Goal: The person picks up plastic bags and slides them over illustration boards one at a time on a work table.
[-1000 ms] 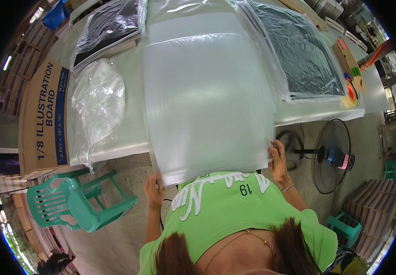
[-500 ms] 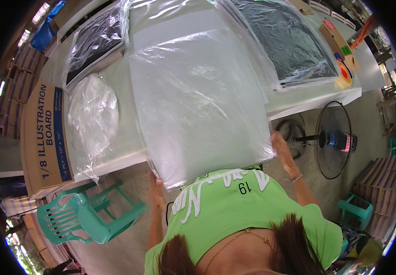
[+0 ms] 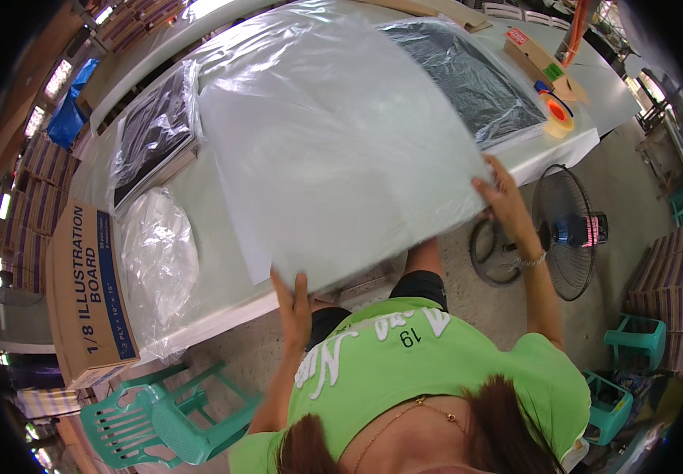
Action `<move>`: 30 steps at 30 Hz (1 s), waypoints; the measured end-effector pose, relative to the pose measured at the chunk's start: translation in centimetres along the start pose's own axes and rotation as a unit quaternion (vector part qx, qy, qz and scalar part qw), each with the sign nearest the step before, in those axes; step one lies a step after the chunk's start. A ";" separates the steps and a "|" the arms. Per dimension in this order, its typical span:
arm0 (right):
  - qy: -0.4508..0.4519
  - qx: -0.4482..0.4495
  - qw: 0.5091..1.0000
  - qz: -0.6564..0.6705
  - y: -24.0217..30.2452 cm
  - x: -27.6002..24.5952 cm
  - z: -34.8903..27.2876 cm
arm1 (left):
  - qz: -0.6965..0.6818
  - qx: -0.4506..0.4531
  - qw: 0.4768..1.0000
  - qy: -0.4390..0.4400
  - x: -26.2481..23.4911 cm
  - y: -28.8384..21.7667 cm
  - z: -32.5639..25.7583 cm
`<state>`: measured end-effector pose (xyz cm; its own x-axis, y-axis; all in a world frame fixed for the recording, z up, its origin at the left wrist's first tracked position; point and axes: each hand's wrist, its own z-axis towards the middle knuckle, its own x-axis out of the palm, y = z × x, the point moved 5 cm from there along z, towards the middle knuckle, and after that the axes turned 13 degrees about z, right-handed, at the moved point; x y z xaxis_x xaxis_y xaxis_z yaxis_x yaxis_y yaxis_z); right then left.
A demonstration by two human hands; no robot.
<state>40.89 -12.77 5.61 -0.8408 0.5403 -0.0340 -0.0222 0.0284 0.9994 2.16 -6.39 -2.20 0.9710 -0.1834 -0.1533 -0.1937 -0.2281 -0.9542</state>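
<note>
A large white board in clear plastic [image 3: 333, 150] stretches over the table in front of me, its near edge jutting past the table edge. My left hand [image 3: 292, 310] is at its near left corner, with fingers and thumb closed on the edge. At the near right corner my right hand [image 3: 506, 201] grips the board, part of its fingers hidden underneath. Beneath the left side of the board a strip of another white sheet [image 3: 256, 265] shows.
Left on the table [image 3: 215, 245] are a brown carton [image 3: 89, 292], crumpled clear plastic [image 3: 160, 257] and a plastic-covered dark stack [image 3: 156, 130]. Right lie another dark stack [image 3: 468, 79] and a tape roll [image 3: 559, 122]. A fan [image 3: 566, 229] and green chair [image 3: 168, 419] stand nearby.
The board's near edge has moved away from my body, and its right side has swung farther right. Both hands have moved forward with it. My view has shifted slightly.
</note>
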 end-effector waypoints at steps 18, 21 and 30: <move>-0.256 -0.148 0.953 0.068 -4.7 -29.8 22.8 | 0.312 0.234 0.910 0.142 29.5 -12.1 14.6; -0.301 -0.069 0.950 -0.044 -7.5 -26.4 22.7 | 0.347 0.231 0.900 0.131 29.0 -11.9 14.9; -0.286 -0.408 0.781 -0.376 -5.4 -18.4 18.5 | 0.339 0.242 0.888 0.197 21.1 -11.3 14.0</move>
<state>66.54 -7.30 0.66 -0.0494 0.9228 -0.3822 -0.9277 0.0994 0.3599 26.82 5.69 1.74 0.5119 -0.4635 -0.7233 -0.5394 0.4818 -0.6905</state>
